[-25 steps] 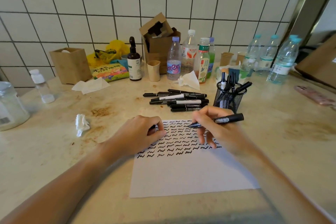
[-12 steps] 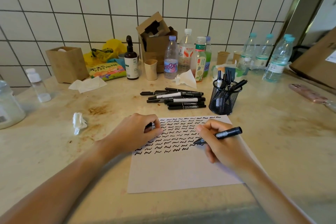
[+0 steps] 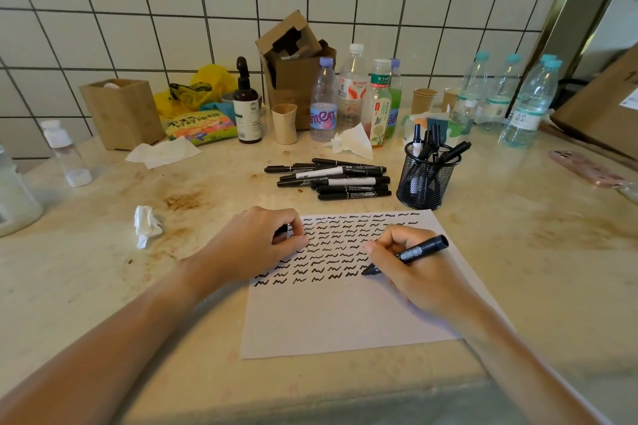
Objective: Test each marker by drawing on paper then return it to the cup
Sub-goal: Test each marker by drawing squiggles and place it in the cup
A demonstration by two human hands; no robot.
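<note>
While both forearms reach in from the near edge of the desk (image 3: 518, 252), a sheet of paper (image 3: 345, 321) lies flat between them, its lower half blank and its upper half filled with rows of black squiggles. The right hand (image 3: 411, 272) rests on the paper's right side, thumb and fingers pinching a black marker (image 3: 412, 254) whose tip touches the sheet at the right end of the lowest row, the barrel slanting up and away to the right. The left hand (image 3: 255, 248) sits on the paper's upper left corner, its fingers curled around a small dark object, probably the marker's cap, though too little of it shows to be sure. Left of that hand lies a crumpled tissue (image 3: 146, 224). Just beyond the paper, a pile of black markers (image 3: 333, 179) lies on the desk, and right beside it stands a black mesh cup (image 3: 426, 179) with several markers upright in it. Farther back, against the tiled wall (image 3: 138, 10), stand plastic bottles (image 3: 352, 93), a dark pump bottle (image 3: 245, 107), an open cardboard box (image 3: 293, 62) and a wooden holder (image 3: 122, 112).
</note>
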